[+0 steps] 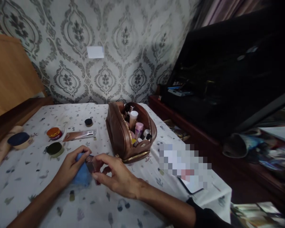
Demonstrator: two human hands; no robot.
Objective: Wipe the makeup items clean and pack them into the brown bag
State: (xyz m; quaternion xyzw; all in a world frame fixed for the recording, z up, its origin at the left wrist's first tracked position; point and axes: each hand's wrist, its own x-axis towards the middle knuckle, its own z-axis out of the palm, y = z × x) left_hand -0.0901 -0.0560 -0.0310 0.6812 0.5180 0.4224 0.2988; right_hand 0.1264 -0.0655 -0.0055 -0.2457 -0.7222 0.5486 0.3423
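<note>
My left hand (70, 166) is closed round a blue cloth (82, 175) over the patterned tablecloth (38, 190). My right hand (114, 174) pinches a small dark brown item (90, 164) against that cloth; what the item is I cannot make out. Both hands meet just left of an open brown leather pouch (120, 136). The pouch lies on its side, filled with several small bottles and tubes (137, 128).
On the left of the table lie an orange-lidded jar (54, 133), a dark round tin (54, 148), a small black cap (88, 121), a pink-brown tube (79, 135) and a blue-topped container (19, 140). A blurred paper (185, 164) rests at right. A black case (228, 76) stands beyond the table's edge.
</note>
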